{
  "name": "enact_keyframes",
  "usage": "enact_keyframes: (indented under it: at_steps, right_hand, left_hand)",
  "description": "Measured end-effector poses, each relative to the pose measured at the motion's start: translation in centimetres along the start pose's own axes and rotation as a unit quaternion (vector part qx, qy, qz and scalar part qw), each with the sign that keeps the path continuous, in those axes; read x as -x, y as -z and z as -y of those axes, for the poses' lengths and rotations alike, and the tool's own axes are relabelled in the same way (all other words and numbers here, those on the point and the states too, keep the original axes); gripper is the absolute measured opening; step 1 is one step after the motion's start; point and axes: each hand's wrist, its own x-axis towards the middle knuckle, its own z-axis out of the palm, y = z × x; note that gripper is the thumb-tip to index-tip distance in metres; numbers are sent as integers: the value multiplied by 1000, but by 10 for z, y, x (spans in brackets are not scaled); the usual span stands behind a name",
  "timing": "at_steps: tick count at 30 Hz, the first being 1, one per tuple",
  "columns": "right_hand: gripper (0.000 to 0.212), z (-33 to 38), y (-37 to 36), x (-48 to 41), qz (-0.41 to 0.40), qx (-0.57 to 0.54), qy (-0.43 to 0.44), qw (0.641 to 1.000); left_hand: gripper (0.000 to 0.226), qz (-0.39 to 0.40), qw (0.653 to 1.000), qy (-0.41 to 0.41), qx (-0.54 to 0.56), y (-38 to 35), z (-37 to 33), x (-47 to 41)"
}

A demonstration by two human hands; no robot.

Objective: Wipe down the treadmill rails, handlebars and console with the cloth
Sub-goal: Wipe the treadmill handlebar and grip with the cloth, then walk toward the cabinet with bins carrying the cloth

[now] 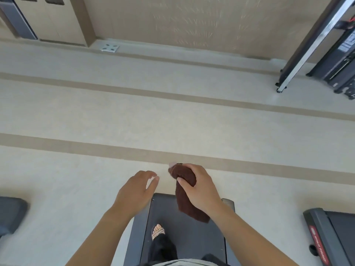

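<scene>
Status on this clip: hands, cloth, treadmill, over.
Right hand gripping brown cloth, cloth hanging over the treadmill deck. Left hand open, empty. No rail, handlebar or console contact; nothing obstructing.

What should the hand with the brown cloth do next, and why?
Probably bring the cloth down onto a side rail of the treadmill. The right hand already grips it bunched, hanging above the belt and touching nothing, while the left hand is open and empty.
</scene>
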Motion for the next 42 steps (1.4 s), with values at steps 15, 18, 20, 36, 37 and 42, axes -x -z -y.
enact_keyframes:
  at_steps: [15, 18, 20, 36, 37, 42]
  right_hand:
    - [33, 9, 57, -217, -47, -41, -28, 998]
    - [34, 9, 61, -263, -32, -46, -12, 998]
    - [33, 7, 60, -295, -30, -52, -4, 998]
    - [30, 61, -83, -675, 32, -40, 113, 992]
    - [29, 59, -105, -711, 28, -44, 126, 991]
    - [27, 82, -173, -865, 13, -87, 117, 989]
  left_hand:
    - [38, 2, 996, -47, -81, 69, -30, -234]
    - [38, -18, 995, -41, -86, 77, -34, -272]
    - [37, -32, 995, -41, -86, 81, -37, -297]
    - [37, -144, 986, -4, -88, 184, 115, -614]
    - [37, -147, 983, -8, -107, 190, 137, -649]
    - [38, -167, 978, -12, -123, 247, 210, -787]
